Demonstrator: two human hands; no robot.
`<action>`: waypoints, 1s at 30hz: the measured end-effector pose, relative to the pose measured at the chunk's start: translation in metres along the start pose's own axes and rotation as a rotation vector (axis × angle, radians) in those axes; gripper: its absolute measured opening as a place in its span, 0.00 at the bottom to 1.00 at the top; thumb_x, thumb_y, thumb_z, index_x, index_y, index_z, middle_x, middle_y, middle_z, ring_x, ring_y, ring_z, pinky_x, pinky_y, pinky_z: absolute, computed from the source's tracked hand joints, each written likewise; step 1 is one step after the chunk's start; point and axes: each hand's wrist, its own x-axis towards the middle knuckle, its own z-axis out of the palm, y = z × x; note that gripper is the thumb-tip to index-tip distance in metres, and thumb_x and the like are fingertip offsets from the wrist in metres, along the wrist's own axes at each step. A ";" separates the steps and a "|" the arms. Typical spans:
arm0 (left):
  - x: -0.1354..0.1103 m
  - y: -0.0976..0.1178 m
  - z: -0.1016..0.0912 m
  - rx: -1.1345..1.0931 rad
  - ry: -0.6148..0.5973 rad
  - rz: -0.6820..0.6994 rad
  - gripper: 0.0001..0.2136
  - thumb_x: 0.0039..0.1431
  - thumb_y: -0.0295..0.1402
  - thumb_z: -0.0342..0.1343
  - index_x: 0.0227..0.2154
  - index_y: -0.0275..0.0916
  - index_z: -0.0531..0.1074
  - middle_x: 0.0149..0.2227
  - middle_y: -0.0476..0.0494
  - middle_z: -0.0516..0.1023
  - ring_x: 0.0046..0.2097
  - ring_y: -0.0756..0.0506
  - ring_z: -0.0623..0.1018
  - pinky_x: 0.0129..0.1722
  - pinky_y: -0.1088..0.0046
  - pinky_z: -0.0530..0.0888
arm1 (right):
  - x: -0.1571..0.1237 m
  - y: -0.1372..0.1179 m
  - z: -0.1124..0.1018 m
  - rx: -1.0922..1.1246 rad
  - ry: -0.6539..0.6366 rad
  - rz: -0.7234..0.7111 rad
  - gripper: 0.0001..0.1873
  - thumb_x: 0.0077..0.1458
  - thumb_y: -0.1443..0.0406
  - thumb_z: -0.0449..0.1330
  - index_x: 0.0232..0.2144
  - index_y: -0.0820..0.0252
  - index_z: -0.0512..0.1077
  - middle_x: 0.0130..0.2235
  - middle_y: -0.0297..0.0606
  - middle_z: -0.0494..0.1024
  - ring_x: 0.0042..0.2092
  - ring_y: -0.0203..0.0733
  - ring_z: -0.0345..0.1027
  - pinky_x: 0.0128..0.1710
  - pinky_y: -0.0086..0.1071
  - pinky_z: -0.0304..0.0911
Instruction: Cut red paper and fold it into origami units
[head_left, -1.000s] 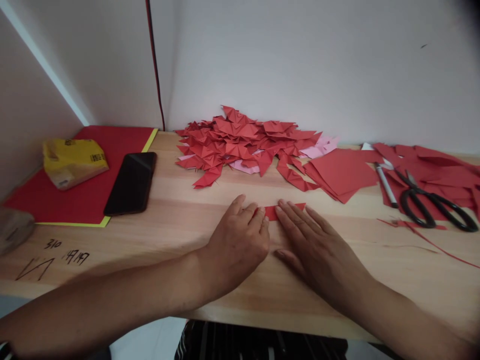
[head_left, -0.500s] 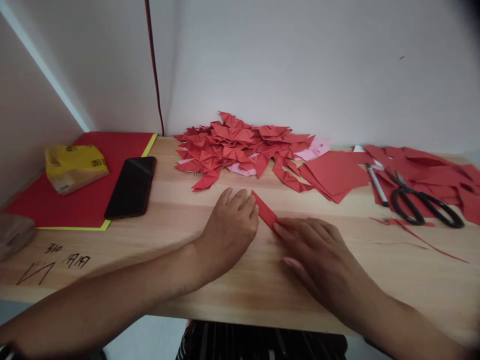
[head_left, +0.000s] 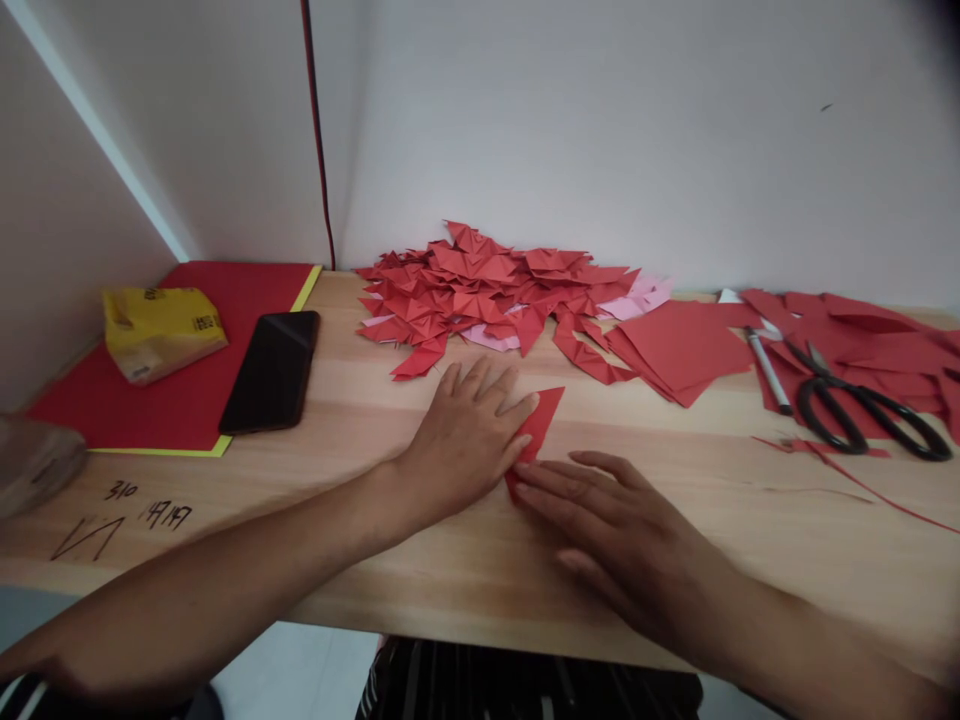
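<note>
A pale wall (head_left: pixel 600 120) stands behind a light wooden table (head_left: pixel 360 430), which spans the view from left to right; at its far left lies a large red sheet (head_left: pixel 165 410) with a yellow edge showing beneath; a heap of folded red papers (head_left: pixel 472 285) sits at the back, near the wall, with pink paper (head_left: pixel 641 295) showing at its right end; loose red sheets (head_left: pixel 892 350) spread over the far right.

The 2 bare hands meet at the middle of the table, palms down; the left hand (head_left: pixel 465 435) has its fingers spread and straightened, clenched on nothing, with its forefinger and thumb resting on the work; the right hand (head_left: pixel 615 510) is loose too, its fingers stretched out, fingertips touching the paper's near end and thumb held apart.

A stack of red squares (head_left: pixel 682 345) lies just right of the heap; a black phone (head_left: pixel 271 370) lies at the right edge of the large sheet, and a yellow packet (head_left: pixel 165 335) sits on that sheet; black-handled scissors (head_left: pixel 844 383) rest by the loose sheets, blades slightly apart; the folded red piece (head_left: pixel 545 420) lies slantwise on the wood between the 2 hands, partly covered by them; a white marker (head_left: pixel 769 370) lies just left of the scissors; below them trails a thin red strip (head_left: pixel 855 478); smallest is the handwritten "310" (head_left: pixel 121 490) at the near left.
</note>
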 end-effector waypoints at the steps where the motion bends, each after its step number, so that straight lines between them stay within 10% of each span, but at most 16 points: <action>1: 0.000 0.000 0.000 -0.005 -0.008 -0.001 0.19 0.67 0.39 0.48 0.57 0.41 0.67 0.63 0.34 0.63 0.65 0.32 0.60 0.59 0.43 0.59 | 0.001 0.003 -0.002 -0.018 0.045 0.015 0.18 0.65 0.66 0.50 0.54 0.60 0.69 0.58 0.39 0.73 0.57 0.41 0.67 0.59 0.43 0.59; 17: 0.004 0.001 -0.003 0.055 0.061 0.013 0.15 0.63 0.39 0.54 0.46 0.33 0.71 0.57 0.33 0.69 0.63 0.31 0.63 0.61 0.45 0.61 | 0.004 0.034 0.013 -0.350 0.073 0.080 0.20 0.66 0.62 0.51 0.55 0.65 0.69 0.58 0.42 0.73 0.60 0.51 0.64 0.56 0.48 0.57; 30: -0.002 0.004 0.001 0.228 0.260 0.183 0.07 0.62 0.25 0.53 0.32 0.33 0.76 0.38 0.42 0.77 0.50 0.39 0.73 0.58 0.48 0.66 | 0.022 0.026 0.012 -0.331 0.015 0.119 0.22 0.60 0.61 0.57 0.55 0.62 0.69 0.37 0.43 0.73 0.39 0.48 0.63 0.42 0.42 0.60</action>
